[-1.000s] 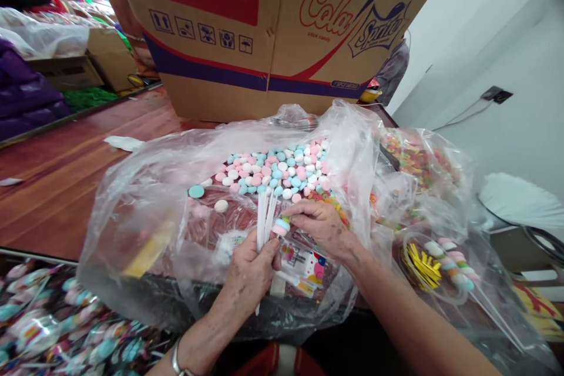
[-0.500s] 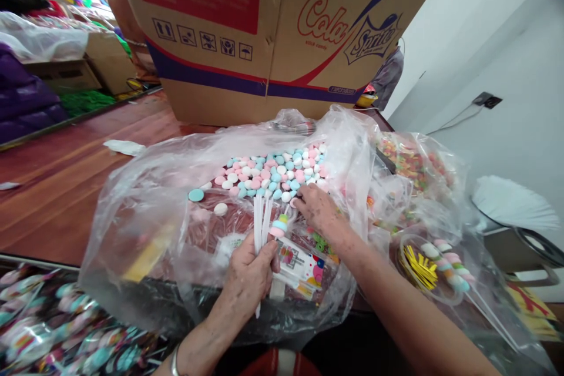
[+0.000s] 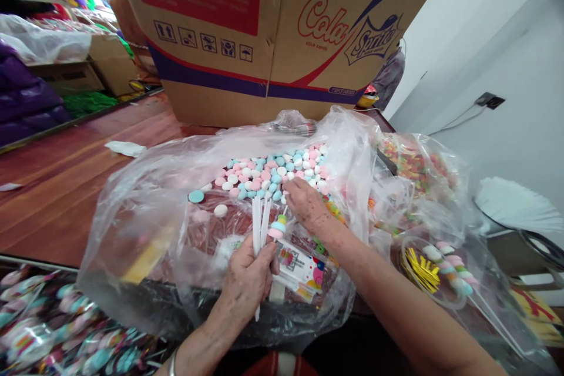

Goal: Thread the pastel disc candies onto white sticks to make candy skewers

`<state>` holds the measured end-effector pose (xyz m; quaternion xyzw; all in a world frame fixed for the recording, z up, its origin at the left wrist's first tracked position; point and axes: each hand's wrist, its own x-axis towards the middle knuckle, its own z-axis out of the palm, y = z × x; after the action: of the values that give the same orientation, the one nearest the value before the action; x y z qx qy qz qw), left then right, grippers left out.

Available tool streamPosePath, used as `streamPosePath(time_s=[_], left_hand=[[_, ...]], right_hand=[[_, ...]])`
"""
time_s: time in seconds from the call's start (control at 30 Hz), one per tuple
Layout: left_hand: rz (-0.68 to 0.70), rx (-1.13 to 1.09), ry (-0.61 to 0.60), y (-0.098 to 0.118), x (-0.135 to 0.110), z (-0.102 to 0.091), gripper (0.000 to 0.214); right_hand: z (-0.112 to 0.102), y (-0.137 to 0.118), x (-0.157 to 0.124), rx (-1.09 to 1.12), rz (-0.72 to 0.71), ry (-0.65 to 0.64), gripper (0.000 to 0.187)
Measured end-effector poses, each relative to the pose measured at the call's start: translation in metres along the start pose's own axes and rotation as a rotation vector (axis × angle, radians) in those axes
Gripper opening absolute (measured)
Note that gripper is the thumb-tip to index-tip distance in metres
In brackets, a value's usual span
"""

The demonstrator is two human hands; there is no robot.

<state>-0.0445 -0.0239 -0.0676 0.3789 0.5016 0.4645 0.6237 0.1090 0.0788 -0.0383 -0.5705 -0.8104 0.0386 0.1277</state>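
Note:
My left hand (image 3: 249, 282) is closed round a bunch of white sticks (image 3: 259, 220) that point up; one stick carries a few pink, blue and yellow candies (image 3: 278, 227). My right hand (image 3: 306, 202) reaches into the pile of pink, blue and white round candies (image 3: 273, 171) inside a large clear plastic bag (image 3: 145, 200). Its fingertips rest on the candies at the pile's near edge, and I cannot tell whether they pinch one. A printed label packet (image 3: 299, 267) lies under the plastic near my left hand.
A big cardboard box (image 3: 264, 29) marked Cola stands behind the bag on the wooden table (image 3: 57, 182). At right lie bags of coloured sweets (image 3: 409, 164), yellow twist ties (image 3: 420, 270) and a finished candy stick (image 3: 449, 267). Wrapped lollipops (image 3: 57, 329) fill the bottom left.
My right hand has left the candy stick and moved up and away into the candy pile. The left hand has kept hold of the sticks.

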Motion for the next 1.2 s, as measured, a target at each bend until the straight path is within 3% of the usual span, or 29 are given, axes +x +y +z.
streamPosePath(time_s=[0.13, 0.2, 0.37, 0.43, 0.6, 0.8, 1.07, 1.2], left_hand=[[-0.004, -0.012, -0.01, -0.001, 0.0, 0.0, 0.032], [-0.005, -0.017, -0.006, -0.001, 0.0, 0.0, 0.033], [0.002, -0.01, 0.005, 0.0, 0.001, 0.0, 0.031], [0.0, -0.015, 0.002, 0.0, 0.0, 0.0, 0.031], [0.004, -0.007, -0.003, -0.004, 0.0, -0.002, 0.032], [-0.007, 0.005, 0.009, -0.005, 0.002, -0.001, 0.037], [-0.012, 0.006, 0.013, -0.002, 0.0, 0.0, 0.037], [-0.011, 0.006, 0.001, -0.005, 0.001, -0.002, 0.038]], right_hand=[[0.005, 0.002, -0.009, -0.022, -0.112, -0.079, 0.033], [0.003, 0.005, -0.012, 0.011, -0.103, -0.107, 0.031], [-0.005, 0.008, -0.007, 0.149, 0.151, -0.065, 0.019], [-0.007, 0.005, -0.005, 0.132, 0.193, -0.025, 0.018], [-0.01, -0.007, -0.004, -0.061, 0.045, -0.125, 0.025], [-0.014, -0.009, -0.006, -0.184, -0.028, -0.225, 0.031], [-0.007, -0.003, -0.004, -0.025, 0.081, -0.142, 0.025], [-0.001, 0.0, -0.005, -0.03, 0.028, -0.119, 0.025]])
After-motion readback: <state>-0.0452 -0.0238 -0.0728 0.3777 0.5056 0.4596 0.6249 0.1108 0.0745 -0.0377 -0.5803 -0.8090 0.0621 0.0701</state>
